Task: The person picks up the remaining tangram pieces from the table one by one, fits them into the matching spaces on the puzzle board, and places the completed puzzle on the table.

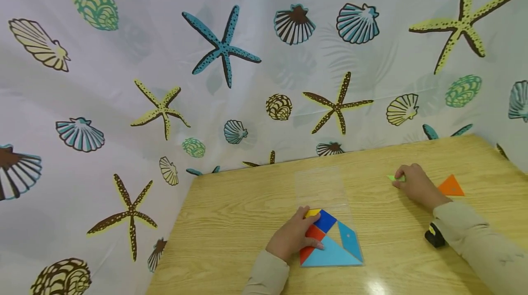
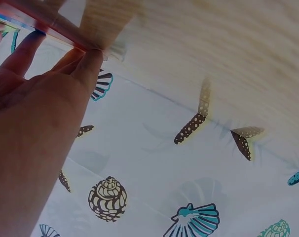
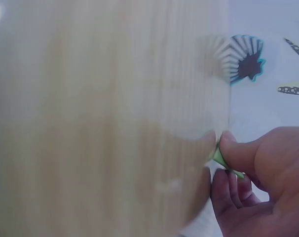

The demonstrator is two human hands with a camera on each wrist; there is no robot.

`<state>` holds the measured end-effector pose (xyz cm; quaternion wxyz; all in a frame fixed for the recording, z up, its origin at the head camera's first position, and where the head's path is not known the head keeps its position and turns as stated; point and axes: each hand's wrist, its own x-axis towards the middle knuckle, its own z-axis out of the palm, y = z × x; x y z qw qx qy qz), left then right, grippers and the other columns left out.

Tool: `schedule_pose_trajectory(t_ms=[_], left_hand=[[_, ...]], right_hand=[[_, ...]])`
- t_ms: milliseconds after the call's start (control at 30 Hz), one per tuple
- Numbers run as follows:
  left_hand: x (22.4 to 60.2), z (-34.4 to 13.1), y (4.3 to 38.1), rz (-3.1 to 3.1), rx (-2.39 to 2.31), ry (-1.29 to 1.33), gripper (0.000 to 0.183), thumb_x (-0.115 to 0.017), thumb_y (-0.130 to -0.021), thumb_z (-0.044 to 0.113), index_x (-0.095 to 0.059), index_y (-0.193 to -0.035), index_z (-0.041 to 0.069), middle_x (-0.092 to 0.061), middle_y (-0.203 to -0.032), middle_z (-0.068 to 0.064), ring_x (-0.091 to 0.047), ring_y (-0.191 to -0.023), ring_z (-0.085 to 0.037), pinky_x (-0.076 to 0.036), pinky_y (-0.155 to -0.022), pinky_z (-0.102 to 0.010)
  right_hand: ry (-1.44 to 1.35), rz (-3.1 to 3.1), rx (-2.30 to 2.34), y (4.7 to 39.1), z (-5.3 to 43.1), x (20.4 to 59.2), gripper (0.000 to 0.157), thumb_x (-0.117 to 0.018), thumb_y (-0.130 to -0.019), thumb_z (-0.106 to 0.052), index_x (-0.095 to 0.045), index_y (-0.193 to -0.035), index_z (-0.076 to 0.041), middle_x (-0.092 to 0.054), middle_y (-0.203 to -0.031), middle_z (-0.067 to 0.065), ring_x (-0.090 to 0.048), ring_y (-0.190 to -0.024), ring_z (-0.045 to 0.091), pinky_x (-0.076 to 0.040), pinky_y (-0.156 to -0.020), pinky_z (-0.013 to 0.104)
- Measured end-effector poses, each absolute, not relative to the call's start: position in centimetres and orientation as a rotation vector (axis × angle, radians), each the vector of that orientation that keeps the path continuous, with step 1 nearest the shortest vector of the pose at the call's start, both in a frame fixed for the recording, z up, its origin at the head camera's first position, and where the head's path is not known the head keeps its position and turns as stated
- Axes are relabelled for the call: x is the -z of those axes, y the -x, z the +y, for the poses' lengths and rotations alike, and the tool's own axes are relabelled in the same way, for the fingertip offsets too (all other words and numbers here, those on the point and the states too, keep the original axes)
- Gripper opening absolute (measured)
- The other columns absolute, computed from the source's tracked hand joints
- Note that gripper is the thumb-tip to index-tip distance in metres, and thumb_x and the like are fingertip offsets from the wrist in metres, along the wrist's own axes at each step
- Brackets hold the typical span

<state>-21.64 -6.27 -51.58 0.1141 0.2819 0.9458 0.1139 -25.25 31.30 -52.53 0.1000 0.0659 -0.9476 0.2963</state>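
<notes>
Tangram pieces lie together in a clear flat tray: a large light blue triangle [image 1: 336,254], a red piece [image 1: 306,253], a dark blue square [image 1: 326,221], a yellow piece [image 1: 313,212] and a medium blue parallelogram [image 1: 350,240]. A pale triangular gap shows beside the parallelogram. My left hand [image 1: 288,235] rests on the left side of this group with its fingers spread, partly covering the red and yellow pieces. Farther off to the right, my right hand [image 1: 416,185] pinches a small green tangram piece [image 3: 219,158] between thumb and fingers, close to the tabletop.
An orange triangle [image 1: 453,187] lies on the wooden table [image 1: 235,221], right of my right hand. A transparent panel [image 1: 321,187] extends behind the pieces. By the right forearm is a small black object [image 1: 434,236]. A seashell-patterned curtain [image 1: 255,84] borders the table's back and left.
</notes>
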Motion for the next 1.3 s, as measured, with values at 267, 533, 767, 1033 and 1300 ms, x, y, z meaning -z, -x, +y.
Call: schedule_pose_trajectory(t_ms=[267,533,767,1033,1300], left_hand=[[51.6,-6.4,21.6,2.774,-0.351,-0.806,0.080,-0.061,-0.070,0.061,-0.038,-0.142,0.035,-0.024,-0.151,0.001,-0.019,-0.139,-0.020,-0.039,-0.099,-0.034],[51.7,-6.6,21.6,2.782,-0.338,-0.791,0.080,-0.061,-0.070,0.062,-0.037,-0.141,0.037,-0.024,-0.150,0.002,-0.018,-0.139,-0.020,-0.040,-0.099,-0.034],[51.6,-6.6,21.6,2.778,-0.344,-0.806,0.079,-0.062,-0.070,0.061,-0.037,-0.142,0.036,-0.024,-0.151,0.001,-0.018,-0.139,-0.020,-0.039,-0.100,-0.034],[51.6,-6.5,21.6,2.781,-0.345,-0.801,0.079,-0.061,-0.070,0.061,-0.037,-0.142,0.037,-0.024,-0.151,0.002,-0.018,-0.139,-0.020,-0.039,-0.099,-0.034],[51.6,-6.2,21.8,2.784,-0.300,-0.787,0.079,-0.058,-0.070,0.064,-0.036,-0.142,0.038,-0.023,-0.151,0.003,-0.018,-0.139,-0.019,-0.040,-0.099,-0.034]], right_hand=[[-0.280,-2.709,-0.950,23.2,28.3,52.3,0.018,-0.070,-0.081,-0.004,-0.054,-0.088,-0.001,-0.043,-0.071,0.004,-0.036,-0.064,0.018,-0.032,-0.056,0.030],[-0.315,-2.679,-1.036,21.0,25.0,51.3,0.012,-0.064,-0.087,-0.004,-0.052,-0.084,-0.006,-0.045,-0.076,0.003,-0.041,-0.066,0.016,-0.036,-0.055,0.027],[-0.402,-2.657,-1.178,19.0,22.3,50.8,0.008,-0.063,-0.087,-0.004,-0.057,-0.085,-0.008,-0.051,-0.082,0.000,-0.048,-0.071,0.011,-0.044,-0.060,0.025],[-0.509,-2.676,-1.390,17.6,20.1,50.6,0.010,-0.062,-0.087,-0.002,-0.059,-0.096,-0.004,-0.055,-0.083,0.000,-0.052,-0.075,0.010,-0.047,-0.063,0.024],[-0.662,-2.737,-1.417,17.6,19.6,50.8,0.006,-0.062,-0.090,-0.011,-0.062,-0.095,-0.008,-0.059,-0.083,-0.001,-0.055,-0.075,0.008,-0.049,-0.065,0.024]])
